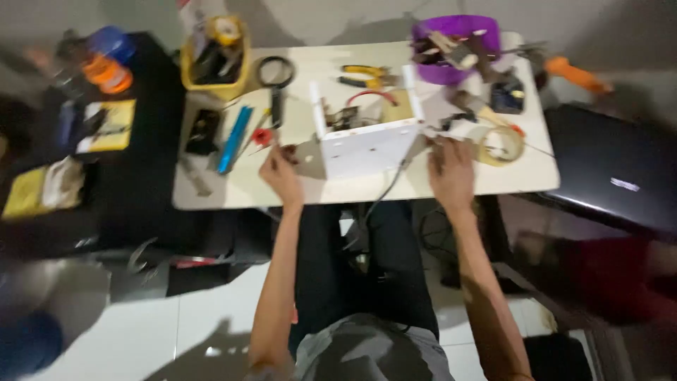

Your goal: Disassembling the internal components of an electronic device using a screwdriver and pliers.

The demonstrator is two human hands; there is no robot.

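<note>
Hands of mine rest at either end of a white box-shaped casing (363, 144) that sits near the front edge of a pale table (233, 190), seen from above and somewhat blurred. Its long axis runs left to right across my body, so it lies directly between my two hands and about equally near to each. My left hand (280, 175) is at the casing's left end, its grip curled in around a small grey flap (307, 156) there, though I cannot tell if the fingers are pinching it. My right hand (451, 173) lies palm down at the right end, fingers loosely spread, touching the table and holding nothing. The casing is open on top, with wires and small parts inside, and a dark cable (384, 190) hangs from its front over the table edge. Behind it lie yellow-handled pliers (363, 75) and a black ring (275, 70). A yellow bin (215, 60) at the back left holds tools and a roll of tape; a purple bowl (457, 46) at the back right holds mixed hardware. A tape roll (502, 144) lies just beside my right hand.
</note>
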